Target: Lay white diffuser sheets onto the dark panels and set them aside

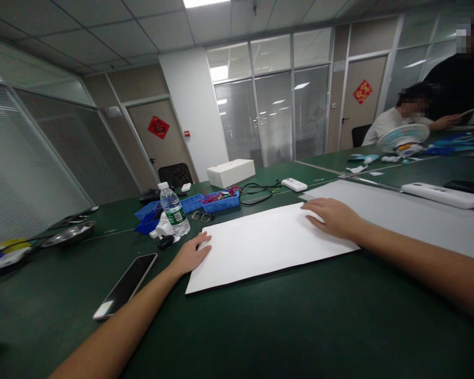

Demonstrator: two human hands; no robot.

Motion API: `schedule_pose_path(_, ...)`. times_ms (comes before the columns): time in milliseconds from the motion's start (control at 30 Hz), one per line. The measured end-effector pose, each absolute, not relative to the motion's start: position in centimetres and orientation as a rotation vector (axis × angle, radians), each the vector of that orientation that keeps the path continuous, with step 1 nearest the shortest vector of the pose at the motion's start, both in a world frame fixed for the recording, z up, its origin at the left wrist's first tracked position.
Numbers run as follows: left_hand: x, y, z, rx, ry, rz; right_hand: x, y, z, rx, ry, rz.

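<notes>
A flat white rectangular board (pixel 256 247) with a dark line along its near edge lies on the green table in front of me. My left hand (pixel 190 253) rests at its left edge, thumb and fingers apart, fingertips over the white surface. Across the board's right side reaches my right hand (pixel 334 217), with its fingers stretched toward the far edge and the thumb apart on the surface. Neither hand shows fingers wrapped under the board. Left of the board, beside my left forearm, lies a smartphone (pixel 128 284) with a dark screen.
Beyond my left hand stand a water bottle (pixel 174 210), a black mouse (pixel 166 242), glasses (pixel 202 216) and blue trays (pixel 221 202) with red wires. A white box (pixel 231 173) sits farther back. Large grey sheets (pixel 395 216) lie right. Two people are at the far right.
</notes>
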State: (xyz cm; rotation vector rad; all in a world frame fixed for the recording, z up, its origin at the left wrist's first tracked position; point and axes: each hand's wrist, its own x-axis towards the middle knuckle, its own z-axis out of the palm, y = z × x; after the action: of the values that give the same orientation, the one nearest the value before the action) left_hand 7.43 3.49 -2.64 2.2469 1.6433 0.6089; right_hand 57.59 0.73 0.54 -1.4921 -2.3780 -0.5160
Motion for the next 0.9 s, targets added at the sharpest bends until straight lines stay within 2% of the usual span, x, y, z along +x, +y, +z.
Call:
schedule_pose_path(133, 7.6, 3.2, -2.6, 2.291, 1.648, 0.600, 63.7, 3.2, -0.4, -1.935, -2.141, -0.485)
schedule_pose_path(300, 7.5, 3.4, -2.9, 2.320, 1.640, 0.560, 67.9, 4.4, -1.7, -2.303, -1.984, -0.209)
schedule_pose_path(533, 7.3, 3.7, -3.3, 2.328, 1.643, 0.543, 67.1, 4.5, -1.4, -2.377, -2.053, -0.133)
schedule_pose_path(900, 7.7, 3.2, -2.6, 2.381, 1.670, 0.516, 64.6, 1.7, 1.9, -2.376, -2.001, -0.392)
